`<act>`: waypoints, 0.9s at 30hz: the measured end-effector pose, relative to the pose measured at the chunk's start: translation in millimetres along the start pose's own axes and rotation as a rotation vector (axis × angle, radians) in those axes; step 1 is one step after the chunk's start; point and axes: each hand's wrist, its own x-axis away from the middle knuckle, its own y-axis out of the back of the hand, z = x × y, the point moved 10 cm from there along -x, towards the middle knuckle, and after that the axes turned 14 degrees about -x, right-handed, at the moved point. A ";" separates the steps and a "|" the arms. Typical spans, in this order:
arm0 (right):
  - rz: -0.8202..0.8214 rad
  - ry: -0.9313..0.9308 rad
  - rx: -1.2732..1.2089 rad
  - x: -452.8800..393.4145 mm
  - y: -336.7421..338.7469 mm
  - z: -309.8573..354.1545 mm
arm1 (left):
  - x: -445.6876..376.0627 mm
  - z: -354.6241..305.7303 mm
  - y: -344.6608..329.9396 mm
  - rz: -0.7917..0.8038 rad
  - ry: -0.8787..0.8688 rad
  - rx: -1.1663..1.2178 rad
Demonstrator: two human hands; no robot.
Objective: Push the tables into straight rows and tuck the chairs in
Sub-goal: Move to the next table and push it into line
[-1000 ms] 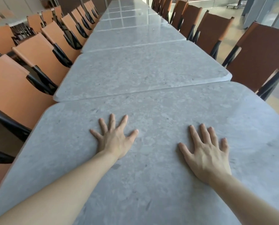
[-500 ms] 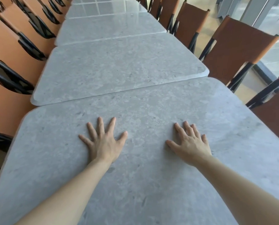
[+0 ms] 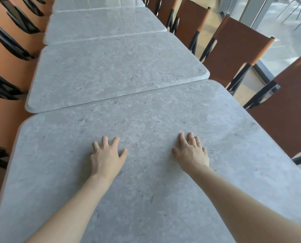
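Orange chairs (image 3: 11, 67) crowd the left edge of the grey tables; darker brown chairs (image 3: 233, 50) stand along the right, near a glass wall. The near table (image 3: 163, 207) butts the next table (image 3: 111, 71) at a slight angle. The left hand (image 3: 106, 158) and right hand (image 3: 191, 153) press on the near top, fingers more bent than half a second ago, gripping nothing.

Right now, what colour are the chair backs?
Orange-brown chair backs, clearest in the head view.

Left hand (image 3: 106, 159), right hand (image 3: 191, 153) flat on near table (image 3: 58, 155); chairs (image 3: 237, 50) flank row.
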 end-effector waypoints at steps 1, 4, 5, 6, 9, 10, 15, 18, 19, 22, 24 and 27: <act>0.021 0.001 -0.004 6.5 -0.1 -1.2 | 11.7 0.1 -0.7 0.004 -0.005 0.031; 0.129 0.032 0.033 33.8 -3.8 -7.5 | 47.9 4.1 -3.5 0.051 -0.005 0.099; 0.174 0.037 0.054 44.4 -6.7 -11.7 | 59.3 6.4 -4.1 0.085 -0.005 0.122; 0.224 0.040 0.081 56.8 -8.5 -14.4 | 71.0 8.8 -4.6 0.122 -0.005 0.154; 0.405 0.081 0.078 99.7 -10.4 -14.9 | 114.4 4.5 16.9 0.119 -0.080 0.228; 0.454 0.086 0.033 115.9 -7.5 -12.4 | 131.6 1.5 28.6 0.095 -0.106 0.246; 0.345 0.249 -0.239 186.6 44.4 22.8 | 209.0 12.3 93.1 -0.062 -0.030 0.535; 0.309 0.402 -0.520 238.6 81.6 63.2 | 247.4 25.6 143.8 -0.183 0.043 0.805; 0.311 0.443 -0.597 258.0 92.4 76.3 | 261.6 32.0 161.9 -0.212 0.071 0.908; 0.340 0.541 -0.846 309.7 119.9 107.3 | 296.9 51.7 209.6 -0.267 0.150 1.187; 0.380 0.597 -0.983 344.4 135.5 125.8 | 323.9 68.5 238.8 -0.300 0.178 1.318; 0.431 0.688 -1.101 389.1 153.3 151.3 | 364.1 94.5 279.7 -0.409 0.158 1.370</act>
